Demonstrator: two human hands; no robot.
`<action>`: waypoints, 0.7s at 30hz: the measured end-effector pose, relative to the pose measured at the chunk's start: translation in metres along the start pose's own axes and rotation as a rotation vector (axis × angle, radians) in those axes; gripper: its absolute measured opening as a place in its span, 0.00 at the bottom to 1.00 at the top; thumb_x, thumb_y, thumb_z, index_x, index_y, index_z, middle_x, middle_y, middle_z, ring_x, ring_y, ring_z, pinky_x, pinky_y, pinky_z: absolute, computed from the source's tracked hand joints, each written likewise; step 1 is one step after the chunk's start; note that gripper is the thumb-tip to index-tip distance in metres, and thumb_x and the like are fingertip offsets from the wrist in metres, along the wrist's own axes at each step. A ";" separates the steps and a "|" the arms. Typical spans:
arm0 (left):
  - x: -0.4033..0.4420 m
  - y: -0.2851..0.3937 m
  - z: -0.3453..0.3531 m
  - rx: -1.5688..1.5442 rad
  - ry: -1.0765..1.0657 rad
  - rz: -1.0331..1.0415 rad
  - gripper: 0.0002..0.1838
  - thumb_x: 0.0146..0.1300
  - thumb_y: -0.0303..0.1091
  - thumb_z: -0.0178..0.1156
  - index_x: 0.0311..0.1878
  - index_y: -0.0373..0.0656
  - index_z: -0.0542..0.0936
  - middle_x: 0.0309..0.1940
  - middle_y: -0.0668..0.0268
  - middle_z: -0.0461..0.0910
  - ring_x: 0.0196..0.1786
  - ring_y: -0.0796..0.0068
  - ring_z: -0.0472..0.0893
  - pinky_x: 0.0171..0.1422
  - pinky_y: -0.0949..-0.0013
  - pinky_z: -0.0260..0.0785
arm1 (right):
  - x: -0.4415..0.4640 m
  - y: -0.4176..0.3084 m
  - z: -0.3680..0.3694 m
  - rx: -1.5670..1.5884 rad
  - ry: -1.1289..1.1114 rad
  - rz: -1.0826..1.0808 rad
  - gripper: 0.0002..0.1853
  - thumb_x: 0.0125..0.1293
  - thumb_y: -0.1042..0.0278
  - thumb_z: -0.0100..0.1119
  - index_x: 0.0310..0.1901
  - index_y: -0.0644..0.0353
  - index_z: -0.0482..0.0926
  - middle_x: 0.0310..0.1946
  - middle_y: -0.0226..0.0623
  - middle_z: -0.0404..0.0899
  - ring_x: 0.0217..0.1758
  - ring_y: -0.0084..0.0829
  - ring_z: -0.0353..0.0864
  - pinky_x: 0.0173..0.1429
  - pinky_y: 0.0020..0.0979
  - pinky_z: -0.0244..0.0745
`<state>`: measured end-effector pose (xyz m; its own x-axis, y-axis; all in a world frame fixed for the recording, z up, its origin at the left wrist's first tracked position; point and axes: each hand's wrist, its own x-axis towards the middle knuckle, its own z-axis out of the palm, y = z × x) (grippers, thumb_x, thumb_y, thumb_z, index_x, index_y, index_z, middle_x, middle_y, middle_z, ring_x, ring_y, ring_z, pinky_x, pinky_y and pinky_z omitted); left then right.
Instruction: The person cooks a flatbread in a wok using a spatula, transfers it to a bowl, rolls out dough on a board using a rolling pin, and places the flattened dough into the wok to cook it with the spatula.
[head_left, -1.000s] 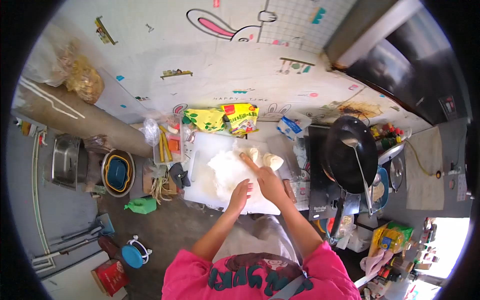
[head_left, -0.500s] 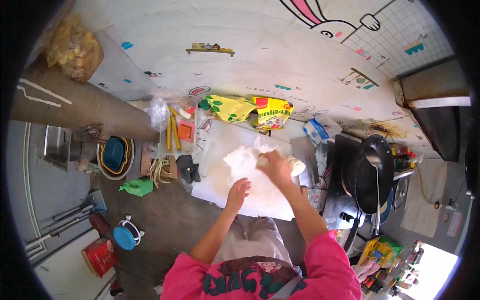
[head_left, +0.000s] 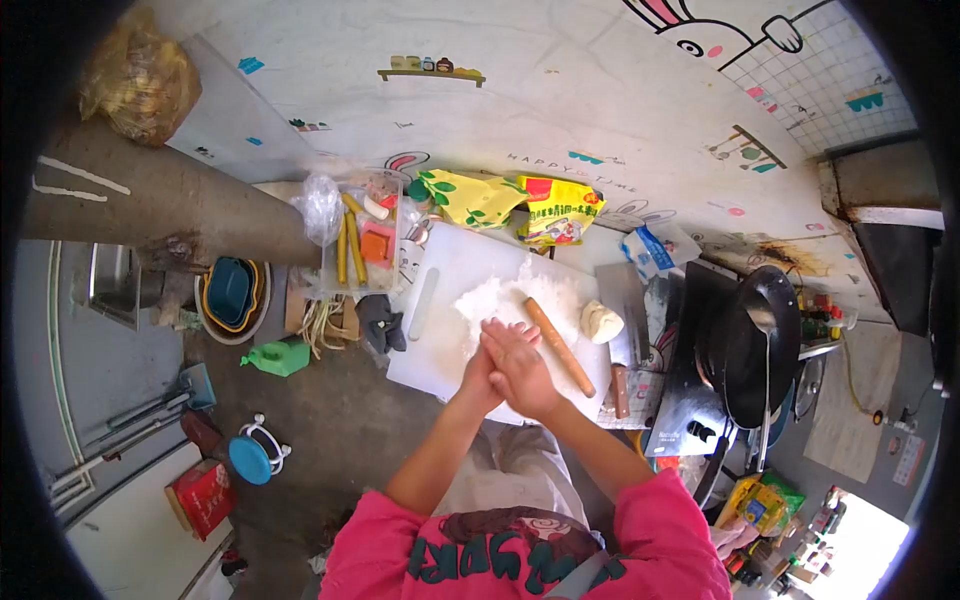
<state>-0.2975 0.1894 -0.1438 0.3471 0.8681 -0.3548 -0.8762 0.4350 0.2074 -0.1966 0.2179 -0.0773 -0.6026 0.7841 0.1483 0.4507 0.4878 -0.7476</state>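
Observation:
My left hand [head_left: 480,373] and my right hand [head_left: 522,370] are pressed together palm to palm above the front of a white cutting board [head_left: 440,345]. Whatever lies between the palms is hidden. Just to the right, a wooden rolling pin [head_left: 560,348] rests slantwise on the board, apart from the fingers. White flour [head_left: 492,297] is spread beyond my fingertips. A pale lump of dough [head_left: 601,322] sits near the board's right edge.
A cleaver [head_left: 623,325] lies right of the board, beside a stove with a black wok [head_left: 748,350]. Yellow bags [head_left: 560,212] stand against the wall. A clear plastic bin [head_left: 333,265] and a dark cloth-like item [head_left: 379,323] are at the left.
My right hand has left the floury area by the dough and come down to meet my left hand. The rolling pin and cleaver handle now show. The view has shifted slightly.

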 end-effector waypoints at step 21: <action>-0.035 -0.024 0.020 0.150 0.150 -0.028 0.35 0.73 0.55 0.30 0.73 0.38 0.48 0.74 0.56 0.50 0.75 0.63 0.51 0.77 0.60 0.43 | -0.015 -0.037 0.009 0.135 0.062 0.160 0.32 0.68 0.51 0.39 0.68 0.64 0.58 0.68 0.47 0.61 0.74 0.54 0.51 0.75 0.52 0.40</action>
<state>-0.2819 0.1534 -0.1176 0.3066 0.8150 -0.4917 -0.8035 0.4985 0.3252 -0.2102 0.1848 -0.0582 -0.4871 0.8715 0.0572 0.4426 0.3027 -0.8441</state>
